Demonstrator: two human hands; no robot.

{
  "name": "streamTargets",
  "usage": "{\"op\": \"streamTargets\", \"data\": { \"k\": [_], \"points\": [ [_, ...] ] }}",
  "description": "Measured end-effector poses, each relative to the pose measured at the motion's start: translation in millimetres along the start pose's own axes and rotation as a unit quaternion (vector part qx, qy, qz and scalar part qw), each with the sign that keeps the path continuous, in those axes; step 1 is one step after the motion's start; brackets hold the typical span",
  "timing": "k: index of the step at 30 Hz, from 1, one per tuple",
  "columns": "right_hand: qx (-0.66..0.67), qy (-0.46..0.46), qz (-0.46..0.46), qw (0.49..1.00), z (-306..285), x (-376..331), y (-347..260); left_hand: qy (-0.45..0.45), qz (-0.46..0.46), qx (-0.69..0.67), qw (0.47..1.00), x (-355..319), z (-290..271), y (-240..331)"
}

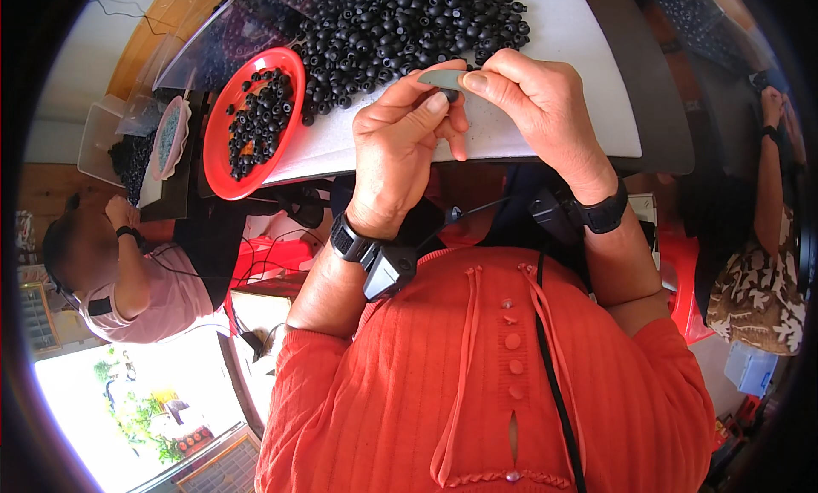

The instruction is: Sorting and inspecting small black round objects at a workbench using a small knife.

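A: Start at the left. What lies there?

B: A red dish (223, 144) sits at the left edge of the desk (579, 50), with small black rings in it. Just beside it, toward the middle of the desk, a big heap of black rings (409, 28) spreads over the white top.

A: And the hands?

B: Both are raised at the near edge of the desk, touching each other. The left hand (400, 148) has its back to the camera, wrist bent upward, and its grip is pressed together on one small black ring (450, 93), thumb and forefinger closed around it.

A: What does the right hand do?

B: The right hand (537, 109) comes in from the right, knuckles up, and its grip is clamped on a short grey strip (443, 79), pinched between thumb and forefinger.

A: How do strip and ring lie to each other?

B: The strip's long axis runs nearly level, left to right, its free end pointing toward the left hand. The ring is directly below that end, touching it or nearly so; I cannot tell whether the strip enters the ring's hole. Neither hand is nearer: the two grips meet at the same spot.

A: Anything further right?

B: Another person's arm (771, 152), well apart from the desk
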State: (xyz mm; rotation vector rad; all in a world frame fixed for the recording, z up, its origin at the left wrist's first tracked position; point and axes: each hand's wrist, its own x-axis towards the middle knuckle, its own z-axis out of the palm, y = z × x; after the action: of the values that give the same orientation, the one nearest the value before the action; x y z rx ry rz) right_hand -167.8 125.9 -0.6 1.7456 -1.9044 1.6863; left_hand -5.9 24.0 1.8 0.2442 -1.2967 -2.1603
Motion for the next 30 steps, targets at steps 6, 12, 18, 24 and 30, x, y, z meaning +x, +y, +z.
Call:
{"op": "streamTargets", "data": {
  "k": [6, 12, 18, 24, 30],
  "points": [
    [-0.011, -0.004, -0.011, 1.000, 0.5, 0.2, 1.1, 0.002, 0.001, 0.006, 1.000, -0.2, -0.2, -0.5],
    [-0.016, -0.011, -0.015, 1.000, 0.4, 0.7, 0.9, 0.009, 0.004, 0.017, 1.000, 0.4, -0.1, -1.0],
    [-0.019, -0.019, -0.017, 0.999, 0.4, 1.3, 0.7, 0.023, 0.001, 0.017, 1.000, 0.3, 3.4, 0.4],
    [-0.025, -0.028, -0.011, 0.999, 0.4, 1.7, -2.3, 0.018, 0.001, 0.012, 1.000, 1.4, 2.6, 1.4],
    [0.035, -0.028, -0.015, 0.999, 1.4, 1.6, -8.4, 0.049, 0.003, 0.010, 0.999, -1.0, 4.0, 5.1]
  ]
}}
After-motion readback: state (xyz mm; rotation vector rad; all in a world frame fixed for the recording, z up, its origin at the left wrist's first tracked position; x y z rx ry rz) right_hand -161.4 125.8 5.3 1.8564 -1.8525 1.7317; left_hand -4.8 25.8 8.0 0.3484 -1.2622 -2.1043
